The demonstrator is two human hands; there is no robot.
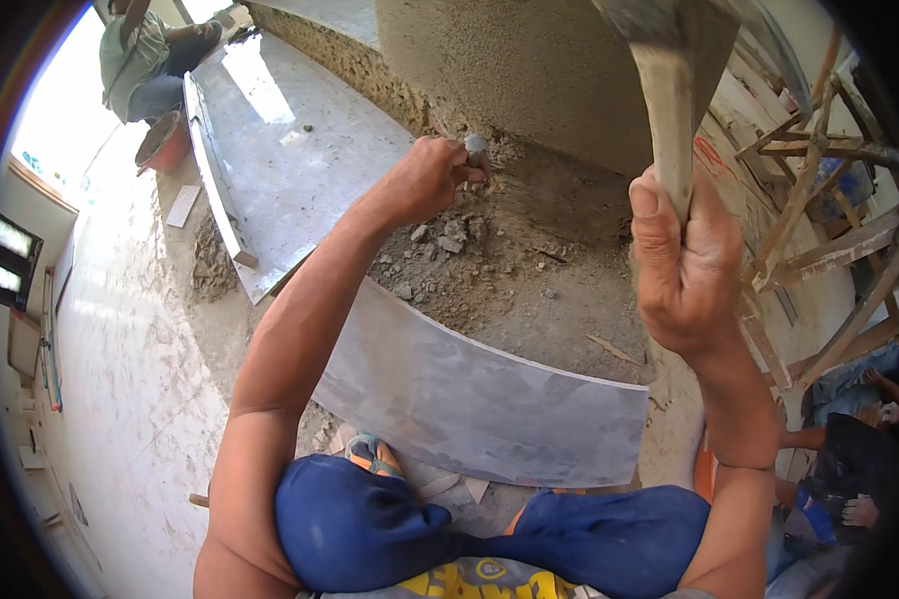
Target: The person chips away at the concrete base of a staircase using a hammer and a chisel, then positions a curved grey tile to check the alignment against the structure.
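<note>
My left hand (430, 180) is closed around a chisel (476, 146) at the foot of a rough grey cement column (529, 70). Only the chisel's rounded grey end shows; its tip is hidden. On the right, my right hand (684, 260) grips the wooden handle of a hammer (666, 110), raised high, with its head blurred at the top edge. Broken mortar rubble (449, 240) lies below my left hand. A curved grey slab (489, 399) stands between the rubble and my knees.
Left of the column lies a large smooth grey slab (270, 140). A person (150, 70) crouches at the far left beside a reddish bucket (165, 143). Wooden trestles (819, 250) stand on the right, with other people (854, 459) below them.
</note>
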